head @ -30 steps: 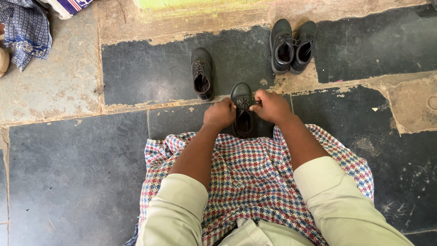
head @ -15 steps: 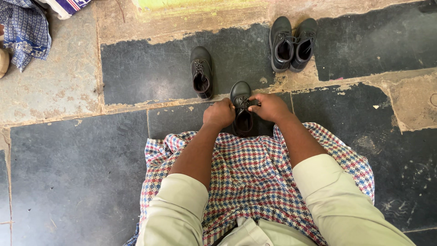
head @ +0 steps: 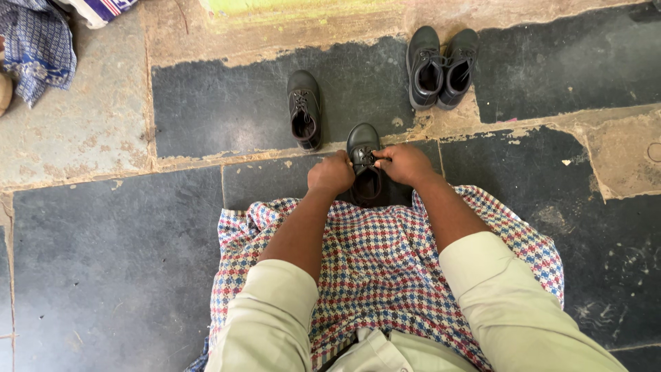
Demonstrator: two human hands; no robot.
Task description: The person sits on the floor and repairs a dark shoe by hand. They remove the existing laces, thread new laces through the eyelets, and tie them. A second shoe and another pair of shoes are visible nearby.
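A small black lace-up shoe [head: 363, 141] stands on the stone floor just in front of my lap, toe pointing away. My left hand [head: 331, 173] grips its left side by the laces. Closed on the laces at the shoe's top right is my right hand [head: 406, 163]. The heel part of the shoe is hidden between my hands and the checked cloth [head: 385, 269] over my legs. A second single black shoe [head: 303, 109] stands a little farther off to the left.
A pair of black shoes [head: 439, 67] stands side by side at the far right by a pale step. A blue patterned cloth [head: 38, 48] lies at the far left. Dark and grey stone slabs [head: 110, 269] cover the floor.
Both hands stay on the shoe's laces; the fingers have shifted slightly. The shoes on the floor have not moved.
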